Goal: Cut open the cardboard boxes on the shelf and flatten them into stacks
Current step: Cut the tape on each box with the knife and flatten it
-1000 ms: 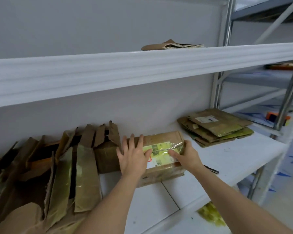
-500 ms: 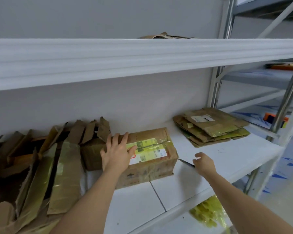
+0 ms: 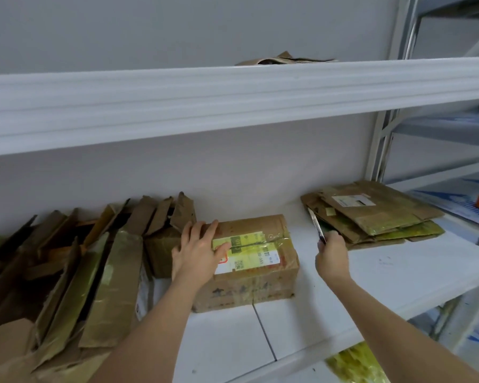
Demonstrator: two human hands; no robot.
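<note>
The heap of torn brown cardboard flaps with yellow tape (image 3: 75, 277) runs out of the frame at the lower left. The print on the white and yellow label (image 3: 249, 251) is too small to read. The right hand (image 3: 333, 258) hides the handle of the thin knife (image 3: 316, 226). On the top shelf, at upper centre, the white shelf edge (image 3: 233, 100) hides most of a flat brown cardboard piece (image 3: 285, 60). A yellow-green mass (image 3: 354, 363) at the bottom right is blurred and cut off.

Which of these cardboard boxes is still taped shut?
The sealed box under the left hand, taped across its top. The opened boxes to its left gape, and the stack at right lies flattened.
</note>
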